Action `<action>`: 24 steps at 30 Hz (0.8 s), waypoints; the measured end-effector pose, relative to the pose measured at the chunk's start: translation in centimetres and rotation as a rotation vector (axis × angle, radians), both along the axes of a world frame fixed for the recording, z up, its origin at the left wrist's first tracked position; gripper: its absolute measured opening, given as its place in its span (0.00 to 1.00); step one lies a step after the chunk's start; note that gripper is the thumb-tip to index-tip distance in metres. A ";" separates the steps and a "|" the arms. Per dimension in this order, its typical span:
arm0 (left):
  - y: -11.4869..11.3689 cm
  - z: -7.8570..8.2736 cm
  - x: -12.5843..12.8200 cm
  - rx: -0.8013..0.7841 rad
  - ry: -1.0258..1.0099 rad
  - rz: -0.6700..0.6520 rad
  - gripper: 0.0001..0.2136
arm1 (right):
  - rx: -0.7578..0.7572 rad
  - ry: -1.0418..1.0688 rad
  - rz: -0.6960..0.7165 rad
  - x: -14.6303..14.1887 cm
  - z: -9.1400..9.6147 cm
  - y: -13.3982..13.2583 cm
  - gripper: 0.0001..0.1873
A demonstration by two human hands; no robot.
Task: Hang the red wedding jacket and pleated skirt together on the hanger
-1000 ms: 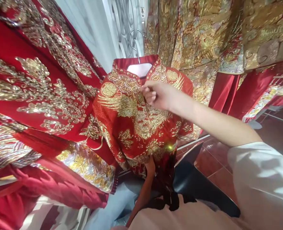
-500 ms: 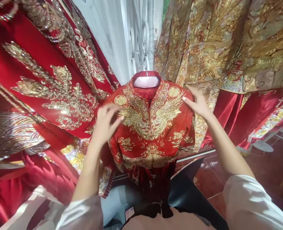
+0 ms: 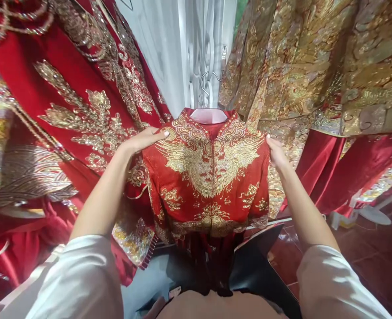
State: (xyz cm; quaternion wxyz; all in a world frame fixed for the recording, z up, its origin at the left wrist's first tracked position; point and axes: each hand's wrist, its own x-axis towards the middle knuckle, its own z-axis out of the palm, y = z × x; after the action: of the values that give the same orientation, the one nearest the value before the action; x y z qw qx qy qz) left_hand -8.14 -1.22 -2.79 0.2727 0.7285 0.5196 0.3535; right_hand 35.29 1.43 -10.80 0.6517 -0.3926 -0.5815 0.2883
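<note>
A red jacket (image 3: 209,177) with gold embroidery hangs in front of me on a pink hanger (image 3: 208,116) with a metal hook. My left hand (image 3: 142,139) lies on its left shoulder, fingers together and stretched flat over the cloth. My right hand (image 3: 275,153) presses against its right shoulder and sleeve edge, with the fingers partly hidden behind the fabric. Both my arms wear white sleeves.
More red and gold embroidered garments (image 3: 66,110) hang close on the left, and gold ones (image 3: 308,66) on the right. A white ornate door or grille (image 3: 196,53) stands behind the hanger. Below lie a dark object (image 3: 262,270) and red floor tiles (image 3: 375,252).
My left hand has moved up onto the jacket's left shoulder. My right hand has slid down to the right shoulder's edge. The view has shifted slightly, so the jacket sits lower.
</note>
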 end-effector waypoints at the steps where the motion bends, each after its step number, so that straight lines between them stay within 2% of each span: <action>1: 0.0 -0.1 -0.1 -0.024 0.014 -0.006 0.15 | -0.014 -0.026 -0.017 0.0 -0.1 0.0 0.28; 3: 0.0 -0.3 -0.1 -0.009 0.036 -0.035 0.16 | -0.009 -0.192 -0.151 -0.2 0.4 -0.4 0.24; 5: -0.3 -0.5 0.0 0.044 0.030 -0.052 0.20 | 0.039 -0.360 -0.387 -0.9 1.4 -1.8 0.17; 7: -0.8 -0.9 0.3 0.138 0.032 0.006 0.25 | 0.151 -0.403 -0.645 -2.9 2.1 -3.9 0.12; 9: -1.6 -1.4 0.7 0.283 0.104 0.132 0.29 | 0.242 -0.363 -0.717 -6.2 2.3 -6.1 0.10; 10: -2.0 -1.7 1.0 0.351 0.157 0.197 0.31 | 0.248 -0.364 -0.678 -8.2 2.2 -6.9 0.12; 12: -2.9 -2.2 1.5 0.427 0.247 0.288 0.33 | 0.156 -0.411 -0.491 -12.1 1.6 -7.9 0.18; 14: -3.6 -2.8 1.9 0.437 0.282 0.326 0.32 | 0.024 -0.446 -0.326 -15.2 0.9 -7.7 0.23; 16: -4.1 -3.4 2.1 0.452 0.283 0.324 0.29 | -0.065 -0.402 -0.256 -17.2 0.4 -6.8 0.25; 20: -4.6 -4.2 2.0 0.553 0.273 0.276 0.25 | -0.156 -0.234 -0.185 -18.4 0.8 -5.1 0.21; 24: -5.2 -4.1 2.4 0.557 0.311 0.238 0.25 | -0.258 0.053 0.005 -18.2 1.7 -5.5 0.15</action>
State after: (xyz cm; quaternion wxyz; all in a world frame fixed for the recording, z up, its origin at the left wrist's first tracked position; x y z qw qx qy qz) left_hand -5.73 -6.45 -6.93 -0.0623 0.7545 0.5199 0.3957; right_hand 17.06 -4.06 -9.12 0.6102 -0.4638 -0.5231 0.3728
